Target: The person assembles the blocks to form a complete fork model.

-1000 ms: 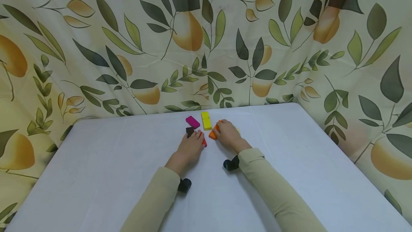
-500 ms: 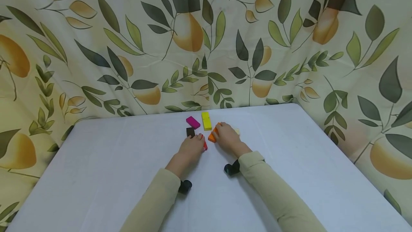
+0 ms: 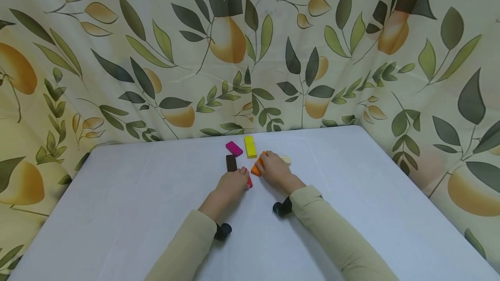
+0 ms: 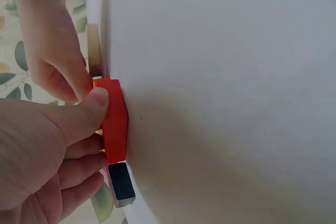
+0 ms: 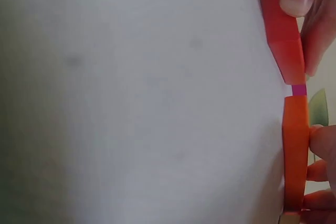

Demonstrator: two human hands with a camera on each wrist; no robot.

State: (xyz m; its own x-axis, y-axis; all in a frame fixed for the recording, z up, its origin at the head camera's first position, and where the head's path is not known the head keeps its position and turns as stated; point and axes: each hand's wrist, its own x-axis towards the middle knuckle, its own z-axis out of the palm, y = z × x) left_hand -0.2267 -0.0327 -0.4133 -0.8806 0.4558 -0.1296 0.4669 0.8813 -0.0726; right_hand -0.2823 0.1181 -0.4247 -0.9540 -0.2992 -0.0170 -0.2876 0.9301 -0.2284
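My left hand pinches a red block, its thumb on the near face and its fingers curled behind. Just right of it in the head view, my right hand holds an orange block, with fingertips along its far side. Both blocks rest on the table; a small gap separates their near ends in the right wrist view. A dark brown block lies beyond my left fingers. Past it are a magenta block and a yellow block. A pale wooden block is partly hidden behind my right hand.
A white cloth covers the table. Its far edge meets a curtain printed with leaves and fruit. Black wrist cameras sit under both wrists, close above the cloth.
Both hands have slid slightly toward me, the red and orange blocks moving with them. More of the dark brown and pale wooden blocks shows now. The magenta and yellow blocks have stayed put.
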